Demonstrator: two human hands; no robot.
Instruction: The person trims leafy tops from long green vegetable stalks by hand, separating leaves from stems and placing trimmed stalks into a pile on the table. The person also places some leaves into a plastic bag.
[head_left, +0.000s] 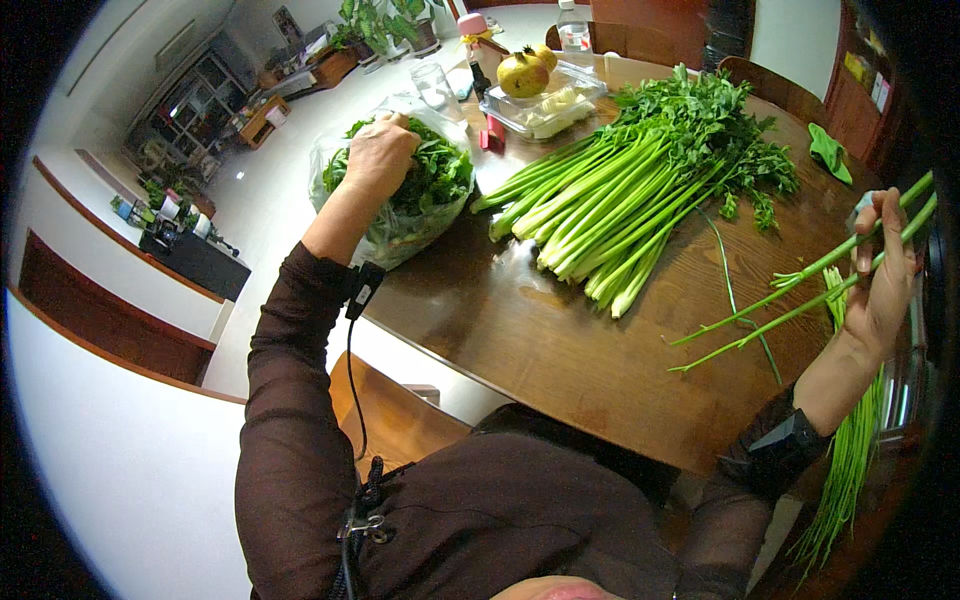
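Note:
My left hand rests on leafy greens at the mouth of a clear plastic bag, at the table's left side; its fingertips are hidden, so whether they grip a leaf cannot be told. At the right, my right hand holds green stalks, their thin ends pointing left over the table. Between the hands lies a large bunch of celery, its cut ends towards me and its leaves at the back. A thin green tie lies to the right of it.
Behind the celery stand a clear plastic box with pomegranates on top, a glass jar, a pink-capped bottle and a water bottle. A green cloth-like item and long thin greens are at the right. A wooden chair is near the front edge.

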